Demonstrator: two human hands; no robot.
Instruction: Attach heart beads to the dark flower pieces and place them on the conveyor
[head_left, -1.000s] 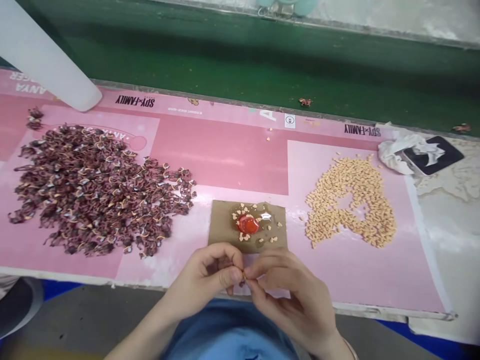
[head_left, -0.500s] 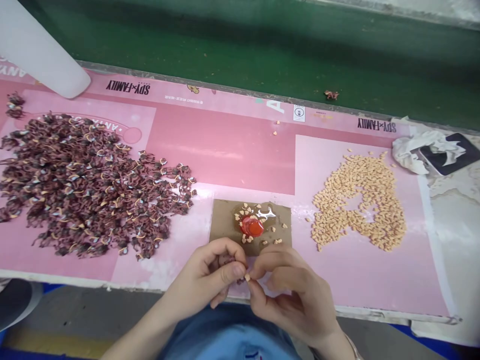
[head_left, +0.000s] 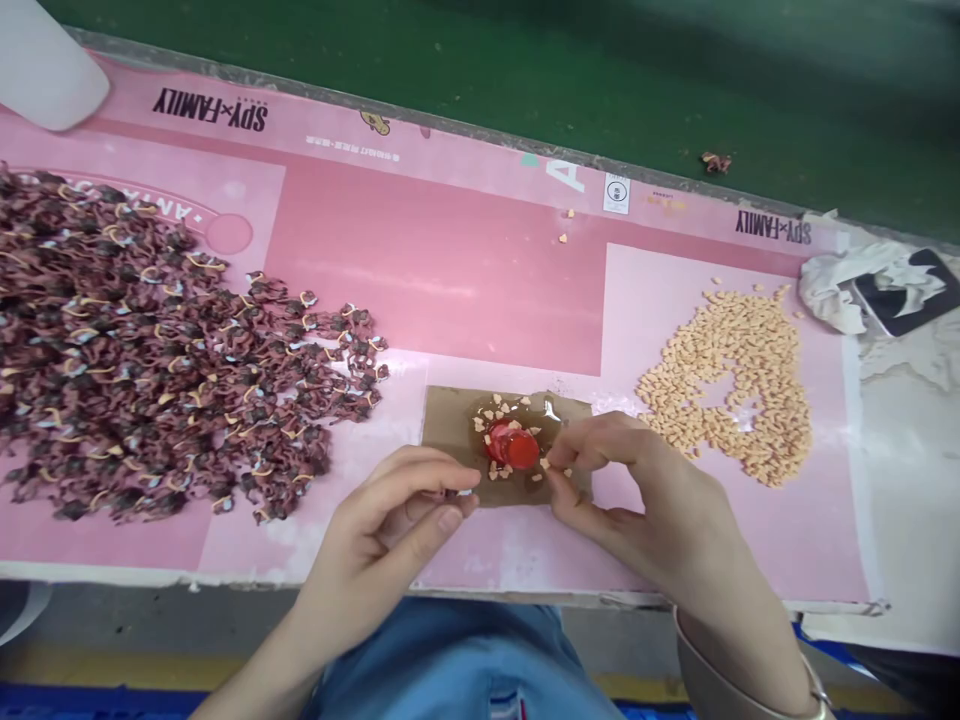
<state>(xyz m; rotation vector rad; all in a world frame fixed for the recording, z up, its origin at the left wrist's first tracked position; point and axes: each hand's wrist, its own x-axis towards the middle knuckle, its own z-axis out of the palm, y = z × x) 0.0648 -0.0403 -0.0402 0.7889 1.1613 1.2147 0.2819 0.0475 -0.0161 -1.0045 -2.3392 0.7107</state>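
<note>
My left hand (head_left: 390,530) pinches a small dark piece (head_left: 455,495) between thumb and fingers, just left of a brown cardboard square (head_left: 450,430). On that card lies a glossy red round blob (head_left: 512,447), ringed by small tan bits. My right hand (head_left: 630,490) reaches over the card's right side, its fingertips pinching a small tan kernel (head_left: 544,464) close to the red blob. To the left spreads a large heap of dark reddish curled pieces (head_left: 150,360) with yellow strands. A pile of tan kernels (head_left: 727,385) lies to the right.
Everything lies on a pink printed mat (head_left: 435,270), with a green surface (head_left: 480,70) beyond its far edge. Crumpled white cloth (head_left: 829,290) and a black flat item (head_left: 900,290) sit far right. A white plastic tube (head_left: 37,70) intrudes top left.
My right hand has parted from my left and moved up and right over the card. The view has shifted, so the heap and card sit differently in the frame.
</note>
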